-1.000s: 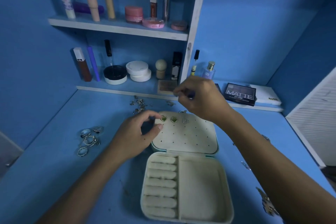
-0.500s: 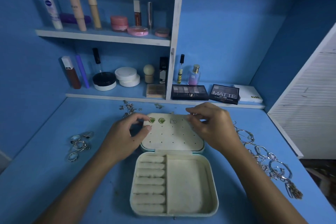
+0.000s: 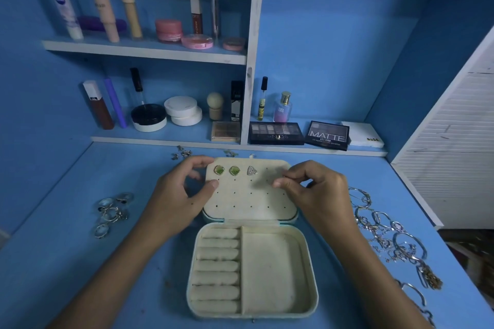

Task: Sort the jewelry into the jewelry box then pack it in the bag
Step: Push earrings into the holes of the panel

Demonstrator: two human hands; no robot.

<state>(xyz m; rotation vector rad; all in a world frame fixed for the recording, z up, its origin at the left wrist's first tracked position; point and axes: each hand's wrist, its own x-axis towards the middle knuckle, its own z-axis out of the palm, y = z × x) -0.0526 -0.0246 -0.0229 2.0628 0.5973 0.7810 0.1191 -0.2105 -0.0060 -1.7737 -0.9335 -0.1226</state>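
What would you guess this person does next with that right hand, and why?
Probably press whatever the right hand pinches into the empty hole beside the triangular earring. Three earrings already fill the panel's top row, and the left hand steadies its edge. The pinched item itself isn't visible.

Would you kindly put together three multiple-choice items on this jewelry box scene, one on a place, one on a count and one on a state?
1. Where does the pile of rings lie?
A. On the table left of the jewelry box
B. In the box's ring rolls
C. On the upper shelf

2. How many earrings sit in the lid panel?
A. One
B. Three
C. Five

3. What state is the jewelry box in?
A. Zipped shut
B. Open, lid laid back flat
C. Open, lid standing upright

Answers:
1 A: the rings rest on the blue table, beyond the left hand.
2 B: two green earrings and one triangular earring fill the top row.
3 B: the lid lies flat behind the tray, with the right hand at its edge.
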